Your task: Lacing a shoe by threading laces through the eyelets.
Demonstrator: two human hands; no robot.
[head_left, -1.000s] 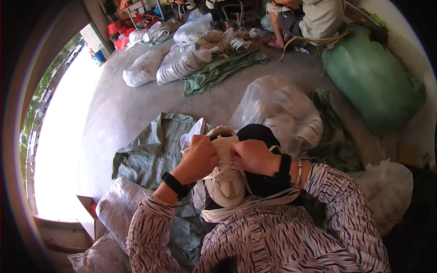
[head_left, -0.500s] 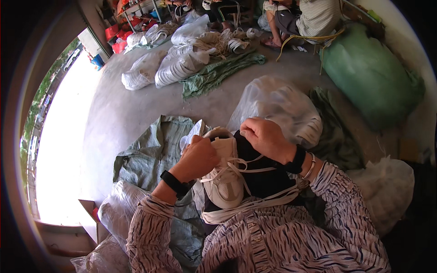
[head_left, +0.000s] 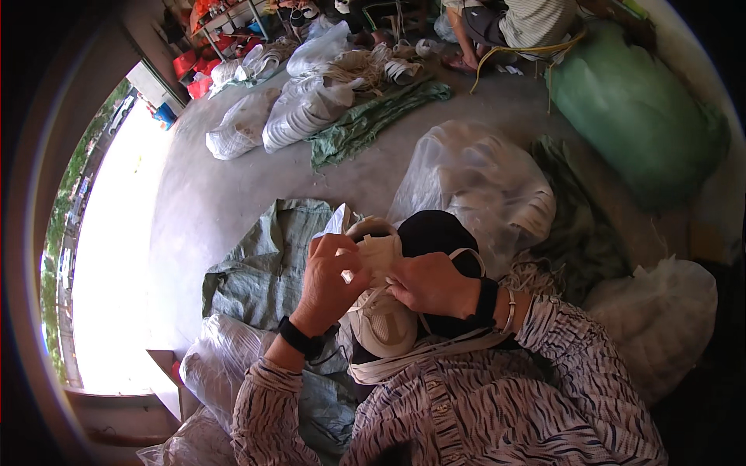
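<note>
A beige and white sneaker (head_left: 382, 325) rests on my lap, toe toward me, with pale laces across its tongue. My right hand (head_left: 434, 284) is closed in a pinch on the shoelace (head_left: 471, 253) at the middle of the shoe; a loop of it rises beside the fingers. At the shoe's left side my left hand (head_left: 330, 278) curls, thumb and forefinger bent toward each other over the laces. What lies between its fingertips is mostly hidden. A bundle of spare laces (head_left: 435, 353) stretches across my lap, below the toe.
Grey-green woven sacking (head_left: 256, 268) and clear plastic bags (head_left: 221, 361) lie at left. Ahead stands a clear bag of pale shoe parts (head_left: 474, 179). A big green sack (head_left: 633, 116) fills the far right. Beyond are more bagged parts (head_left: 307, 113) and a seated person (head_left: 536, 27).
My right hand has come down and left from above the shoe to its laces. My left hand has shifted slightly left, its fingers rearranged. A lace loop now stands up at right.
</note>
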